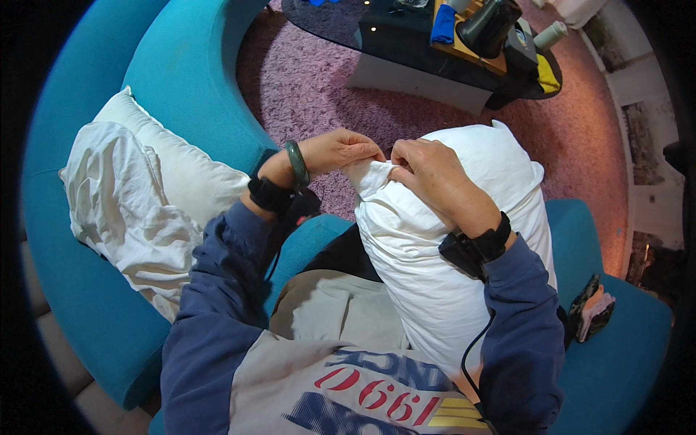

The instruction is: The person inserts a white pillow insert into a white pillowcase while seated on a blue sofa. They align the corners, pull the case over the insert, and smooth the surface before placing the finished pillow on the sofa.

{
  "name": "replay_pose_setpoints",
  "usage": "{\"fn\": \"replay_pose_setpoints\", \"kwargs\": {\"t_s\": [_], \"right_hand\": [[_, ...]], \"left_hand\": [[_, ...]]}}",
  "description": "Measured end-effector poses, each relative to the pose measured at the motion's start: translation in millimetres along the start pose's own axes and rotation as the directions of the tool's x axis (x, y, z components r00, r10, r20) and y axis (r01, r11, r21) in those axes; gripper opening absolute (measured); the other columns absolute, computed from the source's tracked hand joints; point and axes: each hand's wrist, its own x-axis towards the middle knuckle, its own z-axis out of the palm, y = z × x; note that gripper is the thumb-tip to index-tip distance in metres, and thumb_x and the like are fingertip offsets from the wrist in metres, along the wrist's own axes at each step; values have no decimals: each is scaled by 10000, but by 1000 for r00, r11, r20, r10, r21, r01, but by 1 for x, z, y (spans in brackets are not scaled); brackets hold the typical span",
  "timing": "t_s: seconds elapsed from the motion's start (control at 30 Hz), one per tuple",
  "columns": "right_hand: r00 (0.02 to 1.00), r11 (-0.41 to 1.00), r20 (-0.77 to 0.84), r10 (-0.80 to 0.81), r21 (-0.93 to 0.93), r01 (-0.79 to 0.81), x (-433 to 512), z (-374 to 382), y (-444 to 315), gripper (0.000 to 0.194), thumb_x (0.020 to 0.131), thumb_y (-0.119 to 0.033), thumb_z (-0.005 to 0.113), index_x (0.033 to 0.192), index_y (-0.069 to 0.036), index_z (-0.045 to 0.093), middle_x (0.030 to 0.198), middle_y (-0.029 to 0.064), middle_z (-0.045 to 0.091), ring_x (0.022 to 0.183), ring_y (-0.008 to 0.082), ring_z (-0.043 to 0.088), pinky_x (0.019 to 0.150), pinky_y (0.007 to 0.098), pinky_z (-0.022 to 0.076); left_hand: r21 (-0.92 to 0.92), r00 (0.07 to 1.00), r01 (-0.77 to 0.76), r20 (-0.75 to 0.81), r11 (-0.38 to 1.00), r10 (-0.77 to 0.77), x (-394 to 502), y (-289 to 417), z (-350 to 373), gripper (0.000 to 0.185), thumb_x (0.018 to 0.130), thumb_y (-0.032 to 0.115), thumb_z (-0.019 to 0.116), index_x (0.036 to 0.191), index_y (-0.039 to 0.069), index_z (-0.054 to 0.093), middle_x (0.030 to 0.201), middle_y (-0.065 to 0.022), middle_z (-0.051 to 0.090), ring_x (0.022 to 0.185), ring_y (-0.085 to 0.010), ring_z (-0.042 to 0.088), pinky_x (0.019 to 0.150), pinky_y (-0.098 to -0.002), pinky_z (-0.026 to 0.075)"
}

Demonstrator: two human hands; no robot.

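Note:
A plump pillow in a white pillowcase [462,304] leans upright across my lap, a little to the right. At its upper left corner, my left hand [348,149] pinches the edge of the white cloth. Close beside it, my right hand [432,168] grips the same fabric between thumb and fingers. The cloth bunches into folds below both hands. To my left, a bare white pillow [179,174] lies on the teal sofa [185,65], and a crumpled white pillowcase [119,201] partly covers it.
Ahead is a dark glass table [326,22] holding a wooden tray [443,51], a blue cloth [443,24], a black container [489,27] and a yellow cloth [547,74]. Pinkish shaggy carpet [304,81] spreads beneath it. Folded fabric [592,310] lies on the seat at right.

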Motion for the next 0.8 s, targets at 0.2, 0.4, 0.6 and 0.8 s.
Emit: {"fn": "replay_pose_setpoints", "kwargs": {"t_s": [0.2,0.4,0.6,0.8], "right_hand": [[999,1000,31,-18,3,18,2,-2,-3,176,839,-229,760,885,-76,687,823,107,698,775,288,672,700,400,526],[999,999,21,-27,-17,27,1,2,-2,184,855,-254,765,950,-101,728,844,86,709,819,267,678,756,390,528],[998,998,0,-61,3,61,1,1,1,195,846,-253,768,904,-75,714,851,93,707,806,272,673,740,395,529],[996,997,48,-71,2,71,0,-1,0,215,861,-263,755,927,-72,680,838,104,699,817,275,673,750,403,528]], "left_hand": [[-50,961,114,260,992,-97,19,1,-24,229,1002,202,654,1123,26,737,1020,-27,732,916,-100,660,885,-271,536],[-71,948,77,313,994,-51,18,-7,-27,190,985,176,674,1100,39,739,997,-15,726,909,-91,656,895,-263,530],[-219,968,5,247,976,50,11,-18,-16,142,981,135,670,1092,53,705,994,10,685,900,-71,615,860,-246,520],[-398,983,-78,122,914,137,31,-31,9,99,983,106,663,1067,69,624,1000,11,644,886,-65,599,813,-217,521]]}}
